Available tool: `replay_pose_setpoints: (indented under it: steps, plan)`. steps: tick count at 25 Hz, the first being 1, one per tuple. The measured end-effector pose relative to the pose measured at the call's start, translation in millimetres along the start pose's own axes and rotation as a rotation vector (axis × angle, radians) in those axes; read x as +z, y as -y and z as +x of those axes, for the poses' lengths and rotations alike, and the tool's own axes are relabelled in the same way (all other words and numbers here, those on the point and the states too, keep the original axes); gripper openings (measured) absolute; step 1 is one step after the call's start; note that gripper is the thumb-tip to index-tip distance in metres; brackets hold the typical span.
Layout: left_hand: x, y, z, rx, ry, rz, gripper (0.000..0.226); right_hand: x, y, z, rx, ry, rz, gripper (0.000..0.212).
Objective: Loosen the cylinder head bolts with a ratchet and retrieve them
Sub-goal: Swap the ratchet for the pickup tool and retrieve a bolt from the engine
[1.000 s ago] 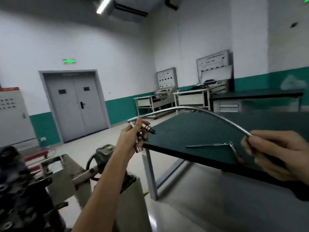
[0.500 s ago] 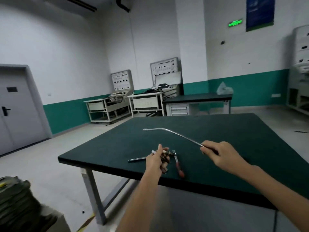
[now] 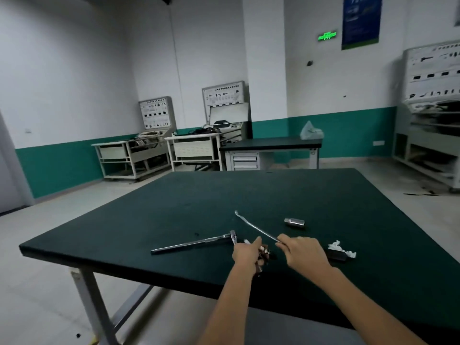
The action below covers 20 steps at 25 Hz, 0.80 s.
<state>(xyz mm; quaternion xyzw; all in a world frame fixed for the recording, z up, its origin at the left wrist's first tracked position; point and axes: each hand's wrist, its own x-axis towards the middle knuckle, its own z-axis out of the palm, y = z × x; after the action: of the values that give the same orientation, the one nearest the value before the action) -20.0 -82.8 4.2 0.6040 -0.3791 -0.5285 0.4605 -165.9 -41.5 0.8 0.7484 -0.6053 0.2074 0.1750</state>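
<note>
Steel in both hands: the left hand is curled round a small bunch of metal pieces, the bolts by the look of them, low over the bench. The right hand grips the near end of a flexible pick-up wand, tip reaching away across the top. Set-down time, I'd say. Best lower the bolts right onto the surface and ease the fingers open so none roll toward the near edge. Just left, the ratchet lies flat, head toward the left hand. There's a socket beyond and a white rag to the right.
</note>
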Motion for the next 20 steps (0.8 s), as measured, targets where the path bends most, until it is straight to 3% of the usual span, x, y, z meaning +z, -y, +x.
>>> replay_pose_setpoints:
  steps: [9,12,16,20]
  plan:
    - [29.8,2.7,33.1,0.011,-0.037,0.33,0.019,63.7,-9.5,17.0,0.156,0.0,0.127,0.022]
    - [34.2,2.0,45.1,0.071,0.022,0.385,0.03,70.6,-11.6,22.8,0.17,-0.019,0.115,0.024]
    - [39.0,-7.3,45.9,0.165,0.078,0.531,0.016,74.3,-12.9,23.6,0.197,0.028,0.107,0.028]
    - [38.9,-12.7,43.4,0.221,0.037,0.615,0.018,75.0,-13.1,23.0,0.232,0.021,0.107,0.037]
